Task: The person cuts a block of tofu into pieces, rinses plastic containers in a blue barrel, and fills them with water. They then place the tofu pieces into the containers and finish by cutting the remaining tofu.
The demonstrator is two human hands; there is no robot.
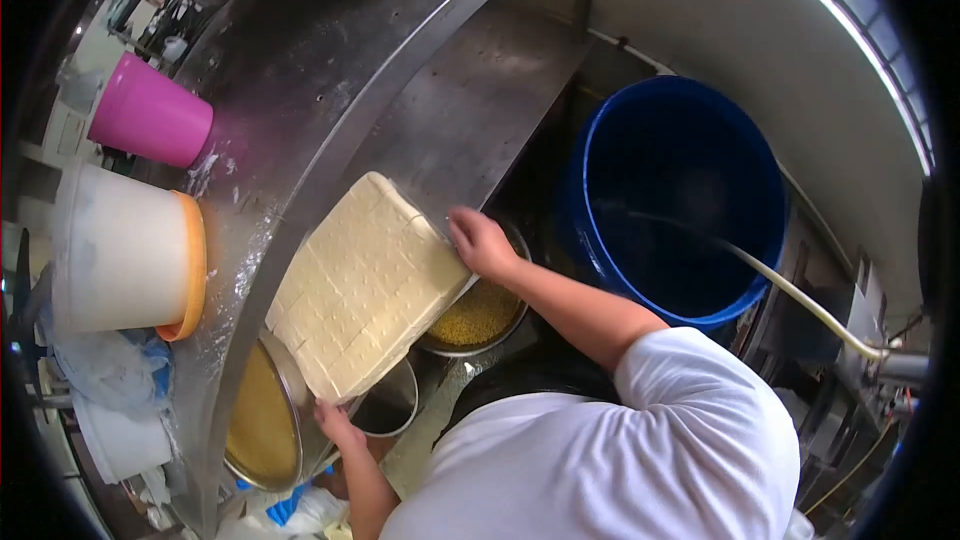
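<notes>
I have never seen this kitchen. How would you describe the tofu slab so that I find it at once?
Start at the long steel counter that runs across the picture. At its near edge, two hands hold a large pale slab of tofu: one hand at its far side, one hand beneath. It is the only flat cream block scored into small squares; its neighbours are round metal bowls and buckets.
</notes>
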